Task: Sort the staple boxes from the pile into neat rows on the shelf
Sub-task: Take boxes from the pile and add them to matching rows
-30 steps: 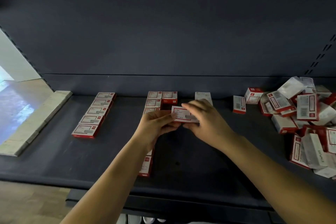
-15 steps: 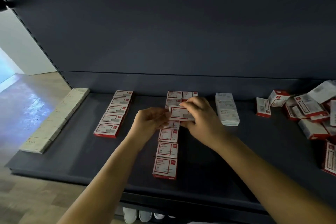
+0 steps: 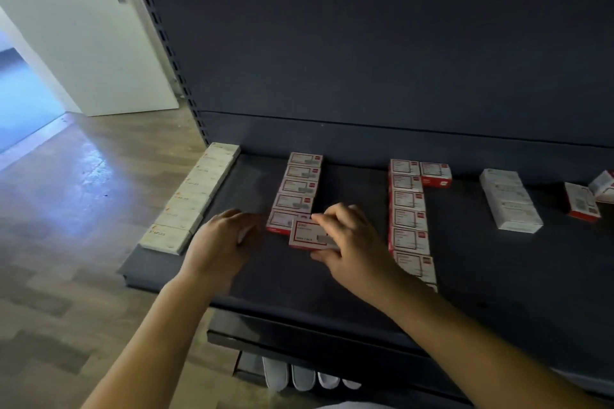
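Note:
My right hand (image 3: pixel 354 244) pinches a red-and-white staple box (image 3: pixel 307 235) just above the dark shelf (image 3: pixel 332 289), at the near end of a row of red-and-white boxes (image 3: pixel 300 186). My left hand (image 3: pixel 221 246) hovers to the left of that box with loosely curled fingers, holding nothing. A longer row of the same boxes (image 3: pixel 410 219) runs to the right of my right hand. A row of cream boxes (image 3: pixel 196 196) lines the shelf's left edge. The pile is mostly out of view at the right.
A short white row of boxes (image 3: pixel 510 201) lies further right, with a loose red box (image 3: pixel 581 202) beyond it. The shelf's back panel (image 3: pixel 365 43) rises behind. Wooden floor (image 3: pixel 66 209) lies to the left. White shoes (image 3: pixel 299 375) show below the shelf's front edge.
Both hands have carried the box leftward from the middle row to the near end of the second row. My left hand has let go of it. The view swung left.

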A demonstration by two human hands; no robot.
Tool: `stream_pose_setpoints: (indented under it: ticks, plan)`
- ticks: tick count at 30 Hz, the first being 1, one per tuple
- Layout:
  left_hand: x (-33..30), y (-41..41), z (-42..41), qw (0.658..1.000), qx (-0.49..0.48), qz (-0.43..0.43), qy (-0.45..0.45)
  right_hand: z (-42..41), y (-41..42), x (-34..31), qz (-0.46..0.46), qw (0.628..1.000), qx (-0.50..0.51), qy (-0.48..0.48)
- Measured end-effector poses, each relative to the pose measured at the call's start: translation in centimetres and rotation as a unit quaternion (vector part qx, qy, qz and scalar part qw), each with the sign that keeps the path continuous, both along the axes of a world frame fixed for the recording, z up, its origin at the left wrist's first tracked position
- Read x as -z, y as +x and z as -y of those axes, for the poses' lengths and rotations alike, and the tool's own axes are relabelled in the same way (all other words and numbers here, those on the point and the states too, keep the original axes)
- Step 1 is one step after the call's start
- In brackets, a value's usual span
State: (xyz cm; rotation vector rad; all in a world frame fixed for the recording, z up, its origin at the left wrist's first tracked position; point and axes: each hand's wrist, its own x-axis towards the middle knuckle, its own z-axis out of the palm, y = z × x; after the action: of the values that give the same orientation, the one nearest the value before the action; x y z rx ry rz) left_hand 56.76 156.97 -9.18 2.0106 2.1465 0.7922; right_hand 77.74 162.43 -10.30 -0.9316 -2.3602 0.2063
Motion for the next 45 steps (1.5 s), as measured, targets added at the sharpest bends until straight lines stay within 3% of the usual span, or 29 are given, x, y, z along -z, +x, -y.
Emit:
stream_pose_setpoints:
  ticks: [4, 12, 33, 38, 45]
  plan:
    - [1.1, -2.6, 0.5, 0.999, 0.026, -0.034, -0.007, 0.8, -3.6, 2.1, 0.0, 1.0, 0.017, 0.001]
    - [3.0, -3.9, -0.4, 0.995, 0.103, -0.004, -0.018, 0.9, -6.1, 4.7, 0.024, 0.993, 0.118, -0.013]
    - [5.5, -2.9, -2.0, 0.988, 0.143, -0.046, -0.029, 0.3, -6.1, 4.6, 0.073, 0.991, 0.1, -0.043]
    - [3.0, -1.0, -2.1, 0.99, 0.132, -0.052, 0.003, 0.8, -3.6, 2.5, 0.05, 0.995, 0.073, -0.056]
    - [0.3, 9.4, -4.7, 0.982, 0.163, -0.089, 0.035, -0.6, 5.5, 0.9, 0.013, 0.991, 0.125, -0.043]
